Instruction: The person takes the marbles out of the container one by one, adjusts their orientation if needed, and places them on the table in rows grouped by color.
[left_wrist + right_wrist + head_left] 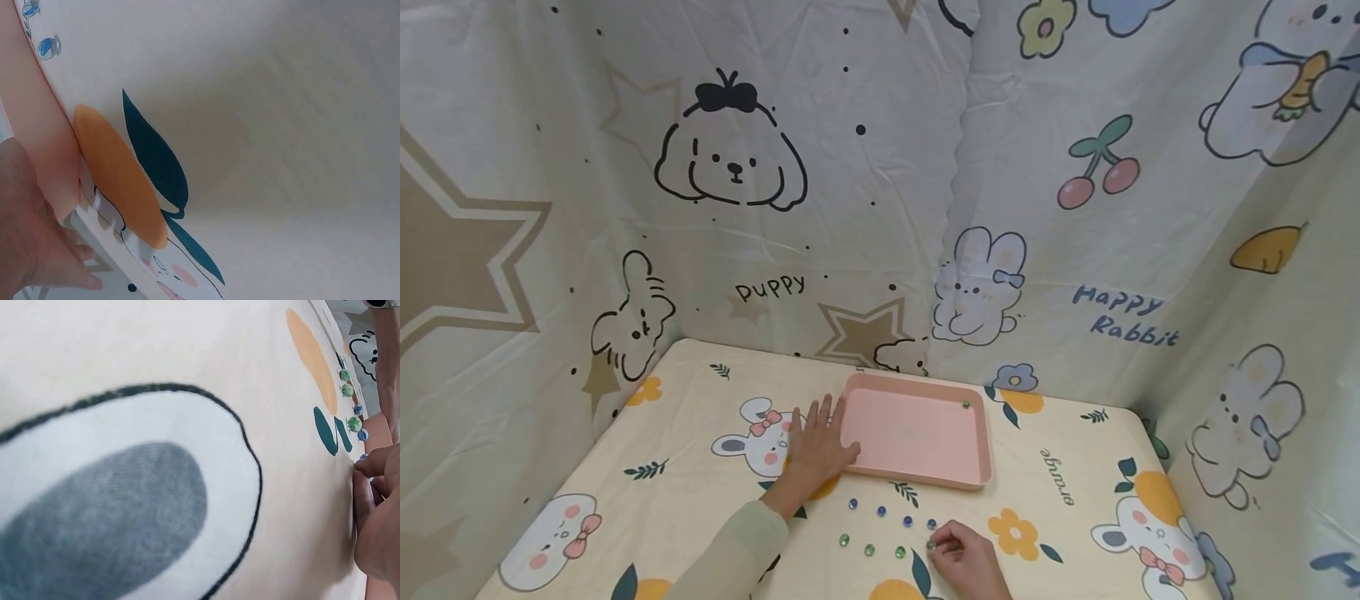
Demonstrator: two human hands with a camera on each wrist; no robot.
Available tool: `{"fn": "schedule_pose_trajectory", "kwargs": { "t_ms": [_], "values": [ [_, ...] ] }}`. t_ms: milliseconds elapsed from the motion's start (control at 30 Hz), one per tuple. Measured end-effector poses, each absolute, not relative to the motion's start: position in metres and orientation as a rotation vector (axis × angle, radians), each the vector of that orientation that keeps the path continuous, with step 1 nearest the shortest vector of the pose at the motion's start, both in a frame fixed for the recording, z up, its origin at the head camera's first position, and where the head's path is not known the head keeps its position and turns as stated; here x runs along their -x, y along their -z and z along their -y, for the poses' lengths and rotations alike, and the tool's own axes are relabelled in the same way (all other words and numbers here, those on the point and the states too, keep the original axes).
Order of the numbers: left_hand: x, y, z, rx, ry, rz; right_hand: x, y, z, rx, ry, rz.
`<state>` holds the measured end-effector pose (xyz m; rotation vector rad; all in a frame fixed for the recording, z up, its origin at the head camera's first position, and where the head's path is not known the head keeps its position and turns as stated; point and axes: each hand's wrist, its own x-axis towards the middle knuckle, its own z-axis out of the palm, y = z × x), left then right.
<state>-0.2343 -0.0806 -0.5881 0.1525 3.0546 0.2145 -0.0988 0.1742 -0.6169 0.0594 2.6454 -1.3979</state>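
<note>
My left hand (820,446) lies with spread fingers at the left edge of a pink rectangular tray (917,481), its thumb over the rim. In the left wrist view, that hand (31,231) is beside the tray's pink side wall (47,125). Thumb and forefinger of my right hand (966,557) pinch a green glass marble (931,546) at the right end of a row on the cloth. Other green marbles (869,550) lie to its left. Behind them is a row of several blue marbles (882,511). One green marble (966,404) sits in the tray's far right corner.
A cream cloth (692,508) printed with rabbits, oranges and leaves covers the table. Printed curtains (850,208) hang behind the table and along both sides. The tray stands near the table's back edge, close to the back curtain.
</note>
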Motion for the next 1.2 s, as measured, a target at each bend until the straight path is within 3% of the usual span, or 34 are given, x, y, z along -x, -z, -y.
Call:
{"fn": "schedule_pose_trajectory", "kwargs": {
  "t_ms": [1200],
  "values": [
    [0.2328,0.5882,0.0812,-0.146,-0.259,-3.054,0.1024,0.6171,-0.1752,0.040,1.271,-2.690]
  ]
}}
